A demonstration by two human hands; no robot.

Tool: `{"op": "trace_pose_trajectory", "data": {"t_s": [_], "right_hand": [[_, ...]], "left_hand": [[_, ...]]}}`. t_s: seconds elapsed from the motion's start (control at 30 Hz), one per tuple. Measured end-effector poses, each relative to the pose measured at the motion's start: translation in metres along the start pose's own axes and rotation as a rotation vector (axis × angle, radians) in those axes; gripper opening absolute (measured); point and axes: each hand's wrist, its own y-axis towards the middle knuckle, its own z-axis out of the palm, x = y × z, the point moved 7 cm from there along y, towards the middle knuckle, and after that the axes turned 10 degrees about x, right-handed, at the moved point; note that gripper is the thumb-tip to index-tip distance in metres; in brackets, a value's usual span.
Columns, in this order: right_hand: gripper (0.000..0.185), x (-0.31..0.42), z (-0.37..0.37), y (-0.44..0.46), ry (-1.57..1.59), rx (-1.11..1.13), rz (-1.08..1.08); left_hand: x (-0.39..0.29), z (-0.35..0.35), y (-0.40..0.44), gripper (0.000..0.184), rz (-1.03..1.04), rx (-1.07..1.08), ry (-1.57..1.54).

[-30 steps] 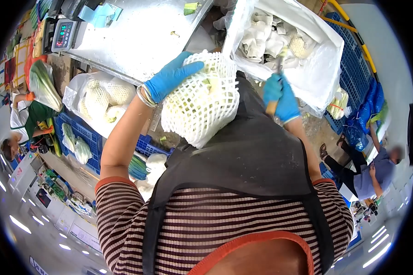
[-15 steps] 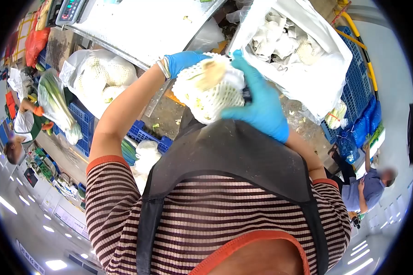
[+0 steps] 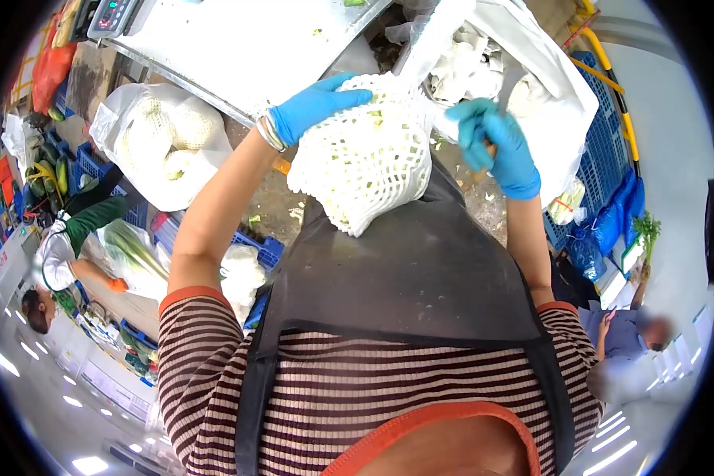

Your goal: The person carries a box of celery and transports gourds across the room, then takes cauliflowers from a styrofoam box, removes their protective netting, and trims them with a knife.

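A cauliflower in a white foam net is in front of my apron, its pale florets showing through the mesh. My left hand, in a blue glove, is closed on its upper left side, thumb over the net. To the right and apart from it, my right hand, also gloved, is wrapped round the brownish handle of a knife. The knife's blade points up in front of the white bag and is blurred.
A large white bag of pale scraps stands at right. A clear bag of netted cauliflowers is at left. A metal-edged white table with a scale lies ahead. One co-worker is at left, another person at right.
My right hand has come off the cauliflower and moved right, holding the knife. The cauliflower has turned, so its cut stem no longer shows. The co-worker at left has shifted beside bagged greens.
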Motion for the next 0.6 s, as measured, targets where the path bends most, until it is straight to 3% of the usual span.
{"op": "trace_pose_trajectory", "data": {"t_s": [0.07, 0.1, 0.2, 0.27, 0.33, 0.37, 0.47, 0.53, 0.6], "right_hand": [[0.034, -0.017, -0.056, -0.002, -0.184, -0.363, 0.022], [0.038, -0.029, -0.075, -0.007, -0.317, -0.436, 0.107], [0.054, -0.05, -0.05, -0.009, -0.137, -0.203, 0.155], [0.076, -0.061, -0.018, 0.004, -0.066, 0.046, 0.068], [0.082, -0.075, 0.0, 0.018, -0.218, 0.128, -0.001], [0.084, -0.077, 0.011, 0.025, -0.255, 0.164, -0.026], [0.085, -0.055, 0.032, 0.027, -0.198, 0.168, 0.074], [0.081, -0.053, 0.022, 0.018, -0.249, 0.106, 0.34], [0.059, -0.047, -0.005, 0.023, -0.396, -0.216, 0.307]], "left_hand": [[-0.008, 0.002, -0.011, 0.048, 0.063, -0.048, -0.005], [-0.014, 0.003, -0.018, 0.049, 0.095, -0.071, -0.007], [-0.038, 0.008, -0.054, 0.053, 0.289, -0.211, 0.092], [-0.054, 0.015, -0.072, 0.07, 0.483, -0.266, 0.133], [-0.068, 0.02, -0.09, 0.077, 0.67, -0.372, 0.266], [-0.068, 0.021, -0.095, 0.085, 0.642, -0.366, 0.269], [-0.065, 0.024, -0.104, 0.081, 0.644, -0.316, 0.145], [-0.054, 0.021, -0.092, 0.071, 0.53, -0.283, 0.122], [-0.045, 0.016, -0.079, 0.067, 0.327, -0.282, 0.032]]}}
